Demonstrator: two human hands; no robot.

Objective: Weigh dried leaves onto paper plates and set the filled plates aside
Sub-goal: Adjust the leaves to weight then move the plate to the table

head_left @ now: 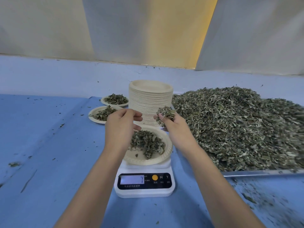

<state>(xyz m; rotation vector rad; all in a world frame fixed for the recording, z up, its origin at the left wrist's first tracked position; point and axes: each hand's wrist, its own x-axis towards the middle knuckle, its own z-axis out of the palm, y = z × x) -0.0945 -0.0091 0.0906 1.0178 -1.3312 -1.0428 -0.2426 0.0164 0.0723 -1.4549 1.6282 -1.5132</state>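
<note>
A white digital scale stands on the blue table, its display showing 7. On it sits a paper plate holding a small heap of dried leaves. My right hand hovers above the plate's far right edge and grips a handful of dried leaves. My left hand hangs over the plate's left side, fingers relaxed and pointing right, holding nothing. Two filled plates lie on the table behind my left hand.
A tall stack of empty paper plates stands just behind the scale. A large heap of dried leaves fills a metal tray on the right. Leaf scraps dot the blue table cover. A pale wall rises behind.
</note>
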